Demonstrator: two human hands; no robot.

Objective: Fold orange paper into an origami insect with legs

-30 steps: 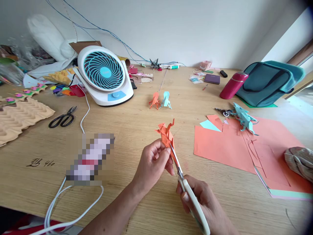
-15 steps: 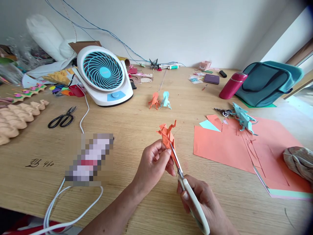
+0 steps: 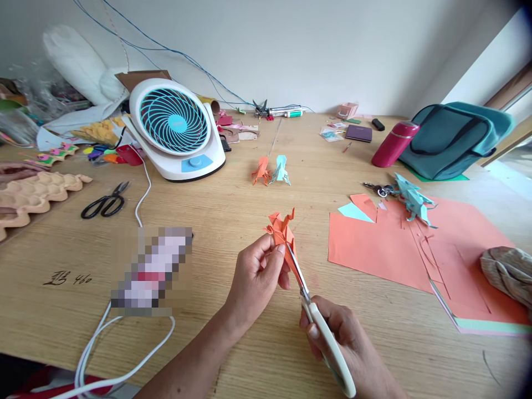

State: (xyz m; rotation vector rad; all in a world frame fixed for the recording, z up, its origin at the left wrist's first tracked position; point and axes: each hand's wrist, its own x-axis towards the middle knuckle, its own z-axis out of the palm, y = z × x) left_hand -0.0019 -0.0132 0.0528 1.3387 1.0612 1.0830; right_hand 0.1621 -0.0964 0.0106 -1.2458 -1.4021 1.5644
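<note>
My left hand (image 3: 254, 277) pinches a folded orange paper figure (image 3: 282, 233) just above the wooden table (image 3: 233, 210). My right hand (image 3: 353, 349) grips white-handled scissors (image 3: 320, 327), whose blades reach up into the lower edge of the orange figure beside my left thumb. Two small finished paper figures, one orange (image 3: 261, 170) and one pale blue (image 3: 281, 169), stand farther back in the middle of the table.
A white and blue desk fan (image 3: 178, 130) stands back left, its white cable (image 3: 124, 338) running to the front edge. Black scissors (image 3: 103, 204) lie at left. Orange paper sheets (image 3: 399, 249) with a blue paper figure (image 3: 413, 200) lie at right, behind them a pink bottle (image 3: 394, 144) and teal bag (image 3: 453, 138).
The orange figure and my left hand have shifted slightly left and turned a little. At the far left, the tan wavy piece has been pulled leftward and lies differently.
</note>
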